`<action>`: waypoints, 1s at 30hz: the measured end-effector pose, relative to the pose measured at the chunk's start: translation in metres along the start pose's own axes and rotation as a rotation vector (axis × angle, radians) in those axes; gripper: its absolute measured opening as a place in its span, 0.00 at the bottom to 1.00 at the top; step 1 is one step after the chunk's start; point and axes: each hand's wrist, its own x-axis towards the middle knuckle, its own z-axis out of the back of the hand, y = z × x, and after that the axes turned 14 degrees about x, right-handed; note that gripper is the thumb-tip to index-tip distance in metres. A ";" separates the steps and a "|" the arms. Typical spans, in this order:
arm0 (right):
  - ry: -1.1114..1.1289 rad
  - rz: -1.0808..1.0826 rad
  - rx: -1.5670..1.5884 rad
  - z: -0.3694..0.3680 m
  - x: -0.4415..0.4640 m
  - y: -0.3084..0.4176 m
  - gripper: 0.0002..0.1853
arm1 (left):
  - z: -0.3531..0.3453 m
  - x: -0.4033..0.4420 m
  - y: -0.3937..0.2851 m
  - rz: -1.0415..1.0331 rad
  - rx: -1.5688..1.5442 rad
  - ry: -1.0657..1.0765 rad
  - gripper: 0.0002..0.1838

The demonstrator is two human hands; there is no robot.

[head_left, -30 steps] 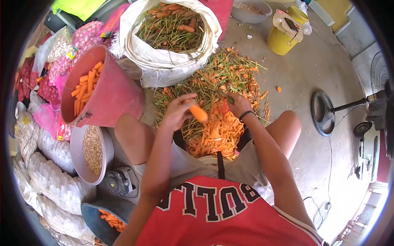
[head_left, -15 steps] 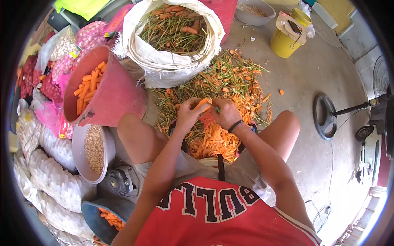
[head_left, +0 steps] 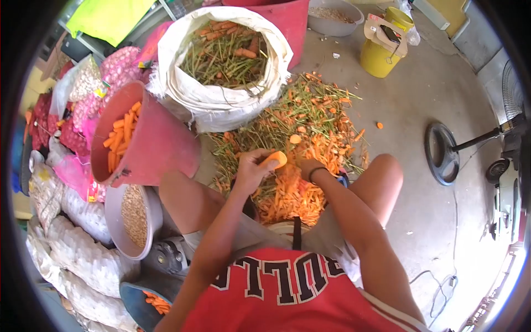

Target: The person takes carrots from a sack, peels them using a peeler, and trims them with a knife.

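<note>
My left hand (head_left: 255,169) is closed around a peeled carrot (head_left: 279,160), its pale orange cut end pointing right. Close beside it is my right hand (head_left: 311,168), with a dark band on the wrist. Its fingers are curled and blurred, and whatever they hold is hard to see. Below both hands lies a heap of orange carrot peelings (head_left: 293,193), between my knees. A round carrot piece (head_left: 295,139) shows just beyond the hands, over the carrot tops and stems (head_left: 310,110).
A white sack (head_left: 221,113) of unpeeled carrots and stems stands ahead. On the left are a red bucket (head_left: 160,144) of peeled carrots, a grey basin (head_left: 156,213), a blue container (head_left: 133,299) and filled bags (head_left: 83,243). A yellow bucket (head_left: 378,58) and fan base (head_left: 441,155) are rightward.
My hands have moved slightly apart and lower in view. The carrot's cut end now faces right, and the green tool seen earlier at my right fingers no longer shows. A round carrot piece appears beyond them.
</note>
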 end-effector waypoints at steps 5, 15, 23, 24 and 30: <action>0.110 0.057 -0.006 -0.012 0.008 -0.002 0.19 | 0.071 0.029 -0.023 0.135 -0.226 -0.207 0.17; 0.279 -0.016 -0.003 -0.001 -0.004 0.019 0.21 | 0.163 0.130 -0.129 -0.255 -0.295 -0.729 0.19; 0.370 0.035 -0.082 0.011 0.012 0.015 0.25 | 0.118 0.285 -0.099 -0.493 1.242 -0.337 0.12; 0.348 0.042 -0.042 0.015 0.012 0.016 0.24 | 0.117 0.306 -0.086 -0.551 1.372 -0.321 0.12; 0.255 0.050 0.075 0.038 0.009 0.010 0.21 | 0.105 0.356 -0.072 -0.523 1.742 -0.230 0.12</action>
